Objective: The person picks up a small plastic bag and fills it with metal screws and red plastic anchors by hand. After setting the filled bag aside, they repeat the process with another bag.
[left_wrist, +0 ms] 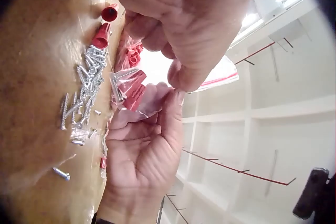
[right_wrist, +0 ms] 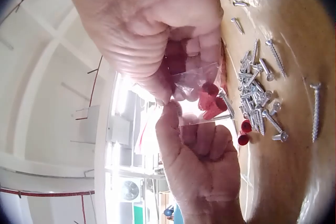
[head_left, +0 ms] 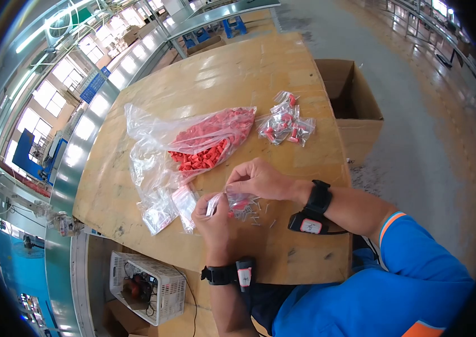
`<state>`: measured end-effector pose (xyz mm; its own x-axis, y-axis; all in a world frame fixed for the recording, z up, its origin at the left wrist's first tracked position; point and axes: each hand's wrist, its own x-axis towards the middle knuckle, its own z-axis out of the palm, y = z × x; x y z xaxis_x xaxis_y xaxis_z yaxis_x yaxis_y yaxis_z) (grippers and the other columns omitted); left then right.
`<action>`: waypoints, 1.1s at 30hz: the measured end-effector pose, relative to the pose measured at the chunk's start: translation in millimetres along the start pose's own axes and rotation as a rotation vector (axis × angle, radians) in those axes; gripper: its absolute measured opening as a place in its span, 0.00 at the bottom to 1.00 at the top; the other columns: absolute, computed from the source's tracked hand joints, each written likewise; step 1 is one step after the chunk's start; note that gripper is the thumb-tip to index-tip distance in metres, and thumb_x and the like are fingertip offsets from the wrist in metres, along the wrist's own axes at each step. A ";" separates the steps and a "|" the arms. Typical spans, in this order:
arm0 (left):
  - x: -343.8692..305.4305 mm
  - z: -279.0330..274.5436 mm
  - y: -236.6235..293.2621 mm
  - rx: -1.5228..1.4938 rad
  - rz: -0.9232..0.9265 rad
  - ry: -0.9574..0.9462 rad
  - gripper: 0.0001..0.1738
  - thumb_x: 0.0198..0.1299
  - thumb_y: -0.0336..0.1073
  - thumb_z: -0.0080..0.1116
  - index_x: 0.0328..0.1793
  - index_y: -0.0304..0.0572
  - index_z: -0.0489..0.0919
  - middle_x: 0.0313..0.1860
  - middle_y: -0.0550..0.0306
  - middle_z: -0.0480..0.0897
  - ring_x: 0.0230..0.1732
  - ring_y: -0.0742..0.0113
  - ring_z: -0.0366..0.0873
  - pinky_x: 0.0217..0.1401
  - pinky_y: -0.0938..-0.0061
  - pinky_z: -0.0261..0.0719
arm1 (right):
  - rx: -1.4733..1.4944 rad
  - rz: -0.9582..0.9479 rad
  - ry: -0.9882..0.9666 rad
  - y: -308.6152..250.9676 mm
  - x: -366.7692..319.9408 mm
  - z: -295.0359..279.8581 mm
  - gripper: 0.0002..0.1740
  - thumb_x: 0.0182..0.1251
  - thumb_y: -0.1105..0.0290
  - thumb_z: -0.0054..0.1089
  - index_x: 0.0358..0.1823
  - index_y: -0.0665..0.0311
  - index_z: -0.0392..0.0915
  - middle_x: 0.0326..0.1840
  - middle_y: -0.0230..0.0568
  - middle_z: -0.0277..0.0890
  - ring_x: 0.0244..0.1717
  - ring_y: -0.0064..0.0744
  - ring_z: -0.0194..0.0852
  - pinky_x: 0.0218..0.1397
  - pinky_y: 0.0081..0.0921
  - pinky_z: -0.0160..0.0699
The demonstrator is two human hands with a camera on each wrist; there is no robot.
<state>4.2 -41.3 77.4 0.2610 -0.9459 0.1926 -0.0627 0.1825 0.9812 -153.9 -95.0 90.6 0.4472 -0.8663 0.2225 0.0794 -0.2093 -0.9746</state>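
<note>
My left hand [head_left: 214,221] and right hand [head_left: 260,178] meet over the near part of the table. Between them hangs a small clear plastic bag [right_wrist: 194,90], its top edge pinched by the thumb and fingers of both hands. Inside it are red cone-shaped plastic pieces [right_wrist: 210,103] and silvery screws [left_wrist: 116,88]. White, folded-looking bags [head_left: 213,204] show in the left hand's grip. Below the hands lies a pile of loose screws [right_wrist: 255,95] on the wood, with a couple of hollow red pieces [left_wrist: 102,36] beside it.
A large clear bag [head_left: 142,126] spills red pieces [head_left: 201,157] in mid-table. Filled small bags [head_left: 287,121] lie at the right; flat bags [head_left: 184,205] lie left of my hands. A cardboard box [head_left: 358,121] stands off the right edge, a white crate [head_left: 170,292] below the table.
</note>
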 end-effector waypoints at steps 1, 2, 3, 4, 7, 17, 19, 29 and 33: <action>-0.1 0.6 3.1 -0.012 -0.026 0.005 0.03 0.55 0.27 0.60 0.33 0.34 0.78 0.24 0.65 0.76 0.23 0.82 0.70 0.22 0.87 0.65 | 0.028 0.009 0.006 0.7 0.8 -1.2 0.09 0.57 0.69 0.63 0.32 0.69 0.81 0.24 0.30 0.78 0.25 0.13 0.68 0.28 0.16 0.68; -1.2 1.1 7.7 -0.021 -0.055 0.010 0.03 0.56 0.27 0.59 0.33 0.35 0.78 0.24 0.65 0.76 0.23 0.82 0.69 0.22 0.87 0.65 | 0.058 0.021 0.013 0.7 1.0 -1.4 0.09 0.58 0.69 0.62 0.32 0.69 0.80 0.24 0.30 0.77 0.25 0.13 0.68 0.27 0.16 0.68; -3.1 1.3 11.1 -0.029 -0.088 0.014 0.03 0.56 0.28 0.59 0.33 0.35 0.78 0.23 0.66 0.76 0.22 0.82 0.69 0.22 0.87 0.64 | 0.075 0.034 0.016 0.0 2.4 -2.3 0.09 0.58 0.69 0.62 0.32 0.69 0.80 0.24 0.29 0.77 0.24 0.12 0.68 0.27 0.16 0.67; -4.2 2.0 13.0 -0.051 -0.123 0.008 0.03 0.56 0.28 0.59 0.34 0.35 0.78 0.23 0.66 0.75 0.22 0.82 0.68 0.21 0.87 0.64 | 0.091 0.052 0.020 -1.2 3.8 -4.5 0.09 0.58 0.69 0.62 0.32 0.69 0.80 0.24 0.29 0.77 0.24 0.12 0.67 0.26 0.16 0.67; -1.0 -1.3 5.2 -0.051 -0.146 0.026 0.05 0.58 0.30 0.57 0.38 0.35 0.78 0.21 0.68 0.73 0.19 0.84 0.66 0.19 0.88 0.61 | 0.075 0.091 0.026 -4.5 -1.8 -5.5 0.09 0.59 0.69 0.61 0.33 0.69 0.80 0.23 0.27 0.75 0.23 0.12 0.66 0.25 0.15 0.65; -1.9 3.7 8.0 -0.104 -0.109 -0.022 0.05 0.58 0.30 0.59 0.37 0.36 0.79 0.24 0.67 0.76 0.20 0.84 0.66 0.20 0.89 0.63 | -0.052 -0.022 -0.005 -7.5 -3.4 -2.8 0.10 0.58 0.67 0.62 0.33 0.68 0.81 0.25 0.33 0.79 0.25 0.14 0.69 0.29 0.17 0.70; -2.2 3.0 9.0 -0.061 -0.097 -0.036 0.05 0.58 0.31 0.59 0.36 0.36 0.79 0.23 0.67 0.76 0.19 0.84 0.66 0.20 0.88 0.62 | -0.071 -0.026 -0.030 -8.4 -4.2 -2.0 0.09 0.58 0.68 0.62 0.33 0.68 0.81 0.26 0.33 0.80 0.26 0.14 0.70 0.31 0.17 0.71; -4.0 3.3 14.5 -0.092 -0.178 -0.025 0.07 0.59 0.34 0.59 0.34 0.36 0.78 0.21 0.66 0.74 0.18 0.82 0.66 0.19 0.88 0.61 | -0.025 -0.008 0.079 -5.8 -1.6 -10.1 0.10 0.59 0.67 0.60 0.32 0.69 0.81 0.22 0.33 0.78 0.26 0.15 0.71 0.30 0.19 0.70; -1.6 1.9 12.8 -0.048 -0.202 -0.039 0.08 0.60 0.34 0.56 0.34 0.35 0.78 0.23 0.65 0.74 0.20 0.80 0.68 0.21 0.83 0.68 | -0.047 -0.006 0.048 -5.0 2.1 -10.6 0.12 0.60 0.65 0.58 0.32 0.69 0.81 0.23 0.33 0.78 0.26 0.16 0.72 0.30 0.20 0.71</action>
<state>1.1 -38.0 89.7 0.2264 -0.9740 -0.0075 0.0331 -0.0001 0.9995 -162.8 -100.6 96.3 0.4035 -0.8856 0.2300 0.0393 -0.2343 -0.9714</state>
